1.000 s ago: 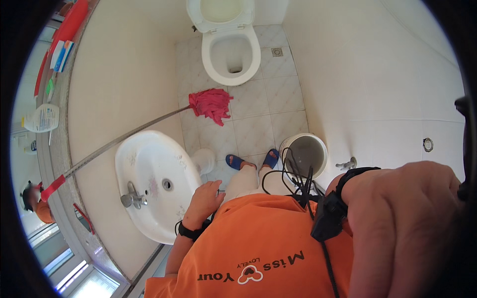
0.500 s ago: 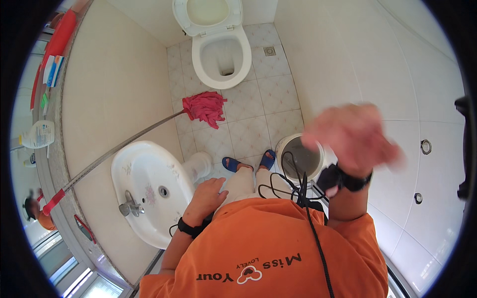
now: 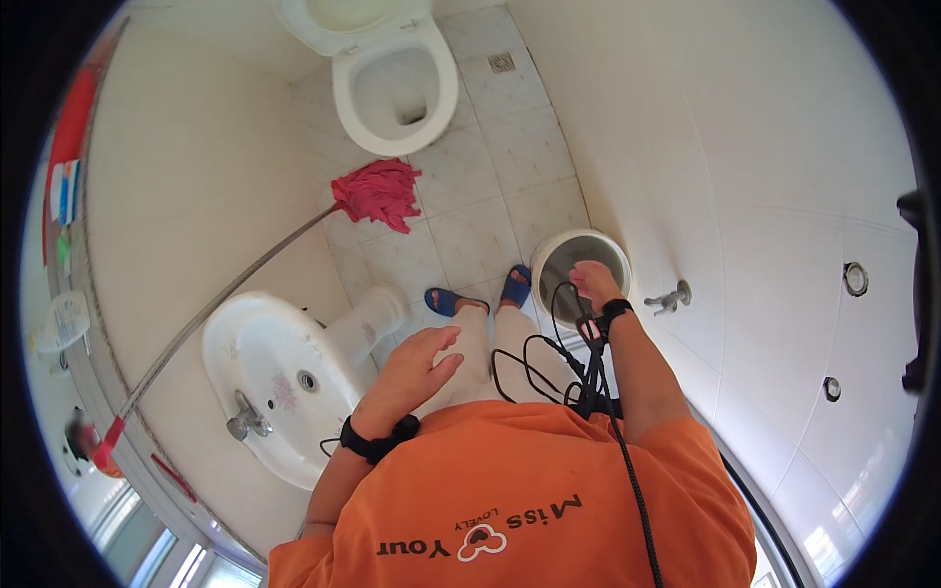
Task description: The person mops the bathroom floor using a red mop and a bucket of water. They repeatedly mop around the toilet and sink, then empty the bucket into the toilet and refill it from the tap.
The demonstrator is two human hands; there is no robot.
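Bucket [image 3: 536, 276]: it stands on the floor [image 3: 500, 220], at the right edge beside the wall [image 3: 647, 167].
Right hand [image 3: 594, 285]: we have just brought it down over the bucket's mouth, so the bucket is now what it is nearest; whether its grip is loose or clenched, we cannot tell.
Left hand [image 3: 410, 370]: near the sink [image 3: 250, 338] and its right edge, grip released, fingers loosely curved.
Mop [image 3: 377, 194]: its pink head lies on the floor before the toilet [image 3: 447, 86].

Plastic bucket [image 3: 537, 275], cloth mop [image 3: 377, 194], glossy sink [image 3: 257, 325]
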